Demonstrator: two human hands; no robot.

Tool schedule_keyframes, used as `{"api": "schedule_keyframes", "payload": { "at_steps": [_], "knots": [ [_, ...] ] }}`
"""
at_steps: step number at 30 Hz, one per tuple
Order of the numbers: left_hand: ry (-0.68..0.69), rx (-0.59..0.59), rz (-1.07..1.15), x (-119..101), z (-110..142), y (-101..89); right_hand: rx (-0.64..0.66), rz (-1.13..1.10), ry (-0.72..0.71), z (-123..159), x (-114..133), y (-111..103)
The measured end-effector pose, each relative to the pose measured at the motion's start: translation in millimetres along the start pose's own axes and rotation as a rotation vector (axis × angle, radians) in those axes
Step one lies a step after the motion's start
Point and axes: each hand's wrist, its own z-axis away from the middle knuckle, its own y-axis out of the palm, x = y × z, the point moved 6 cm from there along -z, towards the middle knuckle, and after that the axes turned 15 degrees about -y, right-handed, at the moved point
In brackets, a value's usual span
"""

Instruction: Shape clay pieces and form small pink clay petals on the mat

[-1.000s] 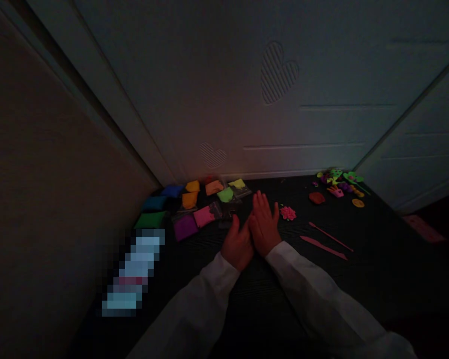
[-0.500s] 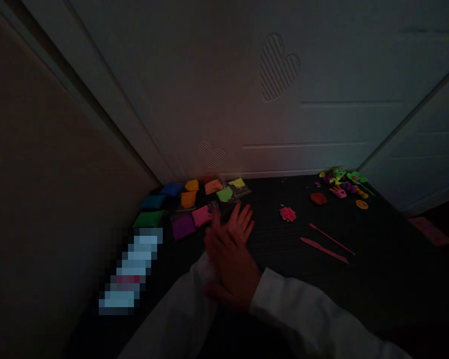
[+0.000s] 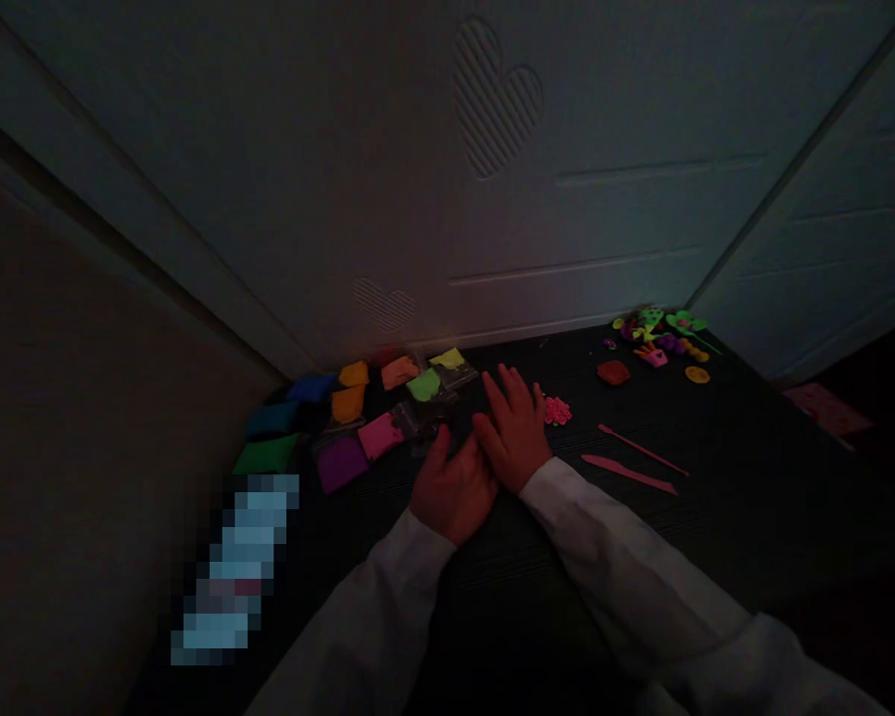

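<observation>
Now | L hand (image 3: 453,494), R hand (image 3: 518,438) tgthr, can't tell grip | scrn (image 3: 246,547) pixelated, illeg.

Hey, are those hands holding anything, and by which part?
Can't tell: no held thing shows, but the right hand meets the left hand, so something small could be hidden between them.

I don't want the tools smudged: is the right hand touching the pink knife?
Apart. The head view shows a strip of dark table between the right hand and the nearest end of the pink knife.
</observation>
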Motion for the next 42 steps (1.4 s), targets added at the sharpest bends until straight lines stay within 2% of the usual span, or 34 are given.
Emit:
{"api": "schedule_keyframes", "payload": {
  "at_steps": [4,6,9,13,18,23,26,35,39,42],
  "knots": [
    [0.028,-0.109,-0.122,-5.6,0.5,-18.0,-0.124,-0.158,0.022,0.1,-7.8,0.6],
    [0.030,-0.163,-0.210,-8.0,0.5,-25.9,-0.143,-0.299,0.017,-0.5,-8.9,3.7],
    [0.014,-0.196,-0.307,-10.8,0.8,-31.2,-0.130,-0.516,0.000,-1.7,-6.9,7.7],
    [0.054,-0.266,-0.328,-19.7,3.9,-37.2,-0.131,-0.668,0.009,-1.2,-6.0,6.5],
    [0.189,-0.384,-0.269,-37.9,11.9,-48.1,0.007,-0.853,-0.059,-1.7,2.6,6.3],
    [0.220,-0.375,-0.270,-43.7,13.8,-49.1,0.158,-0.827,-0.163,-1.1,11.9,5.6],
    [0.226,-0.386,-0.287,-43.7,14.4,-48.2,0.198,-0.800,-0.195,0.0,12.6,6.2],
    [0.196,-0.370,-0.246,-45.1,16.2,-43.6,0.127,-0.563,-0.213,1.4,12.9,2.4],
    [0.140,-0.383,-0.176,-47.2,15.3,-49.9,0.085,-0.453,-0.104,1.6,5.4,-0.6],
    [0.215,-0.438,-0.175,-54.9,16.7,-55.1,0.067,-0.445,-0.034,2.0,1.8,-1.6]
  ]
}}
